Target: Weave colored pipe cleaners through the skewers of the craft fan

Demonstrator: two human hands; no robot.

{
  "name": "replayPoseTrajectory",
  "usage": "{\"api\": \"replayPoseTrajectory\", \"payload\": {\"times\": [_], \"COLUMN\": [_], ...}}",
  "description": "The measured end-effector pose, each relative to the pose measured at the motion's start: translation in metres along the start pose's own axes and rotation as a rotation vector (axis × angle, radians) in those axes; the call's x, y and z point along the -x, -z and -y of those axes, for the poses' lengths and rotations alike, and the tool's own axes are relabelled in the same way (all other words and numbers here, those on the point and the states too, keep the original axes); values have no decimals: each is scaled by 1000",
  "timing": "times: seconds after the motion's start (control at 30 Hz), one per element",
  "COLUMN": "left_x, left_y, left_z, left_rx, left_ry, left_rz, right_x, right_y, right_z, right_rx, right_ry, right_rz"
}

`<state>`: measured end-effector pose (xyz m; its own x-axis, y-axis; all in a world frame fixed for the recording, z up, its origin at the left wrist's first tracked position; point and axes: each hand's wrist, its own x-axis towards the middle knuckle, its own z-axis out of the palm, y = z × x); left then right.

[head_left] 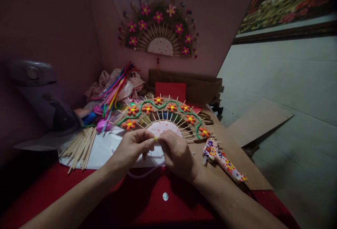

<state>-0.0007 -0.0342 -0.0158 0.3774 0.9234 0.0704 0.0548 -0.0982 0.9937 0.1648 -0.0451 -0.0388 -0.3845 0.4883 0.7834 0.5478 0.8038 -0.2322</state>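
Observation:
My left hand [135,145] and my right hand [177,152] meet at the middle, fingertips pinched together. Between them shows a small yellow piece [156,139], perhaps modelling clay; its full shape is hidden by the fingers. Just beyond my hands lies a half-round fan [168,107] of thin sticks and twine. Orange flowers with yellow centres and a wavy green cord decorate it, and a pale spotted half-disc [165,126] forms its base. A glue gun [226,162] wrapped in flowered material rests to the right of my right hand.
Wooden sticks [81,148] lie in a bundle on white paper [105,148] at left. Behind are long coloured strips [116,90] and crumpled cloth [98,85]. A purple flask-like container [44,95] stands far left. Cardboard [244,176] covers the right side. A similar fan [158,18] hangs behind.

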Motion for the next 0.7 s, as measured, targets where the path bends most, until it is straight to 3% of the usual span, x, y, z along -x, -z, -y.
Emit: {"api": "replayPoseTrajectory", "payload": {"times": [0.17,0.33,0.47,0.57,0.7], "left_x": [3,6,5,4,3], "left_y": [-1,0,4,6,2], "left_z": [1,-1,1,2,0], "left_rx": [-157,-470,-578,-555,-257], "left_ry": [-84,-205,-190,-193,-115], "left_rz": [-33,-80,9,65,-3], "right_x": [1,-2,-3,-1,0], "right_y": [-2,0,1,0,-1], "right_z": [1,0,3,4,2], "right_rx": [20,256,329,269,132], "right_ry": [25,84,186,191,70], "right_rz": [59,95,132,133,43]}}
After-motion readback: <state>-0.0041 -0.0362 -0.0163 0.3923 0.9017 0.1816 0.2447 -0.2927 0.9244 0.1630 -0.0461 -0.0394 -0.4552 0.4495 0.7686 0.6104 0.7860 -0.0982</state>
